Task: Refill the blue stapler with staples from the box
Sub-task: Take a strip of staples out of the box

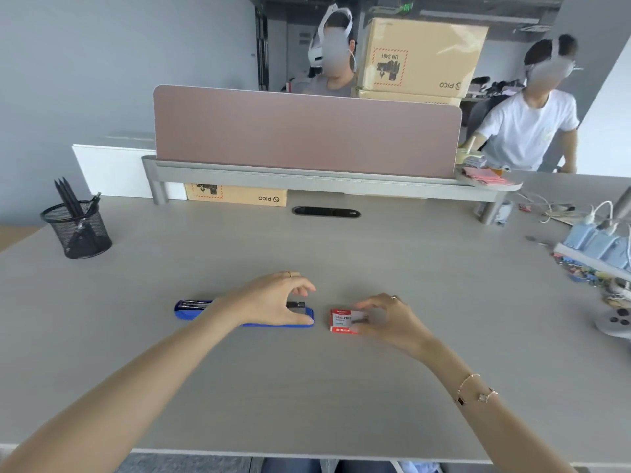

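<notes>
Two hands: both work low on the grey worktop point(341, 254), left over the stapler, right at the box.
Pen cup point(78, 229): black mesh, upright at 10 o'clock from the hands, well apart from them, dark pens standing inside.
Blue stapler point(193, 309): lies flat and lengthwise across the worktop, swung open, its dark metal staple channel facing up; its left end is bare and its right end reaches toward the box.
Left hand point(273, 300): arched over the right half of the stapler, a ring on one finger.
Left fingers point(302, 288): curled with thumb and fingertips apart, poised around the channel; whether they touch it I cannot tell.
Staple box point(343, 321): small, red and white, flat on the worktop just at 3 o'clock of the stapler's right end, apart from it.
Right hand point(389, 319): blurred, resting against the right side of the box, a ring on one finger and a thin bracelet point(476, 390) at the wrist.
Right fingers point(367, 307): bent and closed onto the box, thumb at its near edge, fingertips on top.
Power strip point(596, 245): pale blue with white plugs, far off at 3 o'clock near the worktop's edge.
</notes>
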`<state>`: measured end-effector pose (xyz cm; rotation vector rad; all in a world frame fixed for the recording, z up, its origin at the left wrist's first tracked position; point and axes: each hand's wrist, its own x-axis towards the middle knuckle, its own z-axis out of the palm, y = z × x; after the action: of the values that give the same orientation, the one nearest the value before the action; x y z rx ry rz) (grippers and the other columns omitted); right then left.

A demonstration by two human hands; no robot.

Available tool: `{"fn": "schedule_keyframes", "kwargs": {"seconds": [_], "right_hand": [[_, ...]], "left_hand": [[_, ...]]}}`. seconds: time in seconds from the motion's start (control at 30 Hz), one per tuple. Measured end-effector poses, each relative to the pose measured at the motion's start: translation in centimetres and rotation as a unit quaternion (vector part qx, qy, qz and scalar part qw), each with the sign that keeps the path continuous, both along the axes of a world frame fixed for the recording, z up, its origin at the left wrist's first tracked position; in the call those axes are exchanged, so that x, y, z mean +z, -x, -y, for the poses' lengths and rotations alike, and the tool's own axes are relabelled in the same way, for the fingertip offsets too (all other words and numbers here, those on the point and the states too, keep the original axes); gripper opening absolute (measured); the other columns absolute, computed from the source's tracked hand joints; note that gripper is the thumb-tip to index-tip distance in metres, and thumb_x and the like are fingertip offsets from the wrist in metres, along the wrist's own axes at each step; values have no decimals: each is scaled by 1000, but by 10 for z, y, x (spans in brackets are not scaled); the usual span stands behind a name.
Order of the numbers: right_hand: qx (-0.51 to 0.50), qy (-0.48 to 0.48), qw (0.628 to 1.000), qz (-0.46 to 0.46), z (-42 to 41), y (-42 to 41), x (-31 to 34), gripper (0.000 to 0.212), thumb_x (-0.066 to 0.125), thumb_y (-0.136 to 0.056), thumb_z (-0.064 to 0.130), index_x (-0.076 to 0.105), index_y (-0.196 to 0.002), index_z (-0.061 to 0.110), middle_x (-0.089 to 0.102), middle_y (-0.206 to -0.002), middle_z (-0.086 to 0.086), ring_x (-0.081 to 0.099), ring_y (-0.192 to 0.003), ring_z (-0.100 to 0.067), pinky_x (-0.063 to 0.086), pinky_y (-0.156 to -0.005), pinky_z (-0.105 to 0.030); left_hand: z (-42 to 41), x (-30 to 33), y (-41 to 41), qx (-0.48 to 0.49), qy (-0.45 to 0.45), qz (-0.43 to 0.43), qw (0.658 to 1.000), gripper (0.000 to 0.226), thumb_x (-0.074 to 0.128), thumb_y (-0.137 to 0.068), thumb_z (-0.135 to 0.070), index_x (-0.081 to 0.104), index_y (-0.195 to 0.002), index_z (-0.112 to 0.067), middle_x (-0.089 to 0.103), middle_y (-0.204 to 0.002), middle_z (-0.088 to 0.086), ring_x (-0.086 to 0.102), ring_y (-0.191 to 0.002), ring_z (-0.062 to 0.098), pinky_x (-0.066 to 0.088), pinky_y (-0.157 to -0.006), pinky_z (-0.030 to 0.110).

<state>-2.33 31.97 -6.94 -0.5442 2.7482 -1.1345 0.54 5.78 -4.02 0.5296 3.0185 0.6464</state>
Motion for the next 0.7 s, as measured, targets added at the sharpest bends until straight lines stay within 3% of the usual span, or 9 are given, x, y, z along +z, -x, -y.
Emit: {"fn": "schedule_keyframes", "kwargs": {"seconds": [0.1, 0.23, 0.4, 0.6, 0.7], "right_hand": [[3, -24, 1000, -9, -11, -3, -1, 43, 75, -70, 40, 63, -111, 32, 58, -114, 7, 39, -114, -10, 30, -107, -35], [14, -10, 1000, -25, -14, -4, -6, 37, 75, -68, 37, 64, -104, 38, 61, -107, 7, 49, -112, -15, 34, -105, -41], [19, -19, 999, -34, -14, -2, -5, 38, 76, -70, 37, 64, -106, 35, 61, -107, 5, 48, -112, -16, 34, -104, -35], [3, -28, 999, -43, -16, -2, -6, 39, 74, -72, 34, 64, -111, 35, 60, -108, 1, 46, -110, -17, 34, -102, -33], [8, -27, 999, -37, -17, -2, -7, 36, 73, -73, 35, 64, -108, 36, 62, -99, 7, 48, -107, -17, 34, -100, -33]], "left_hand": [[-24, -7, 2, -13, 10, 7, 1000, 56, 71, -73, -55, 54, -121, -32, 58, -114, -18, 51, -102, -2, 43, -87, 21], [-43, -19, 6, -35, 51, -50, 997, 49, 69, -72, -59, 62, -109, -28, 63, -103, -12, 52, -96, 6, 40, -79, 21], [-50, -21, 12, -40, 60, -87, 994, 41, 67, -75, -58, 66, -101, -26, 66, -94, -10, 52, -91, 10, 38, -77, 23], [-47, -18, 11, -45, 24, -48, 998, 39, 70, -75, -53, 67, -107, -31, 67, -97, -13, 50, -92, 6, 42, -76, 23], [-48, -17, 11, -44, 24, -41, 998, 39, 70, -76, -53, 67, -108, -33, 66, -96, -15, 48, -90, 3, 36, -68, 12]]}}
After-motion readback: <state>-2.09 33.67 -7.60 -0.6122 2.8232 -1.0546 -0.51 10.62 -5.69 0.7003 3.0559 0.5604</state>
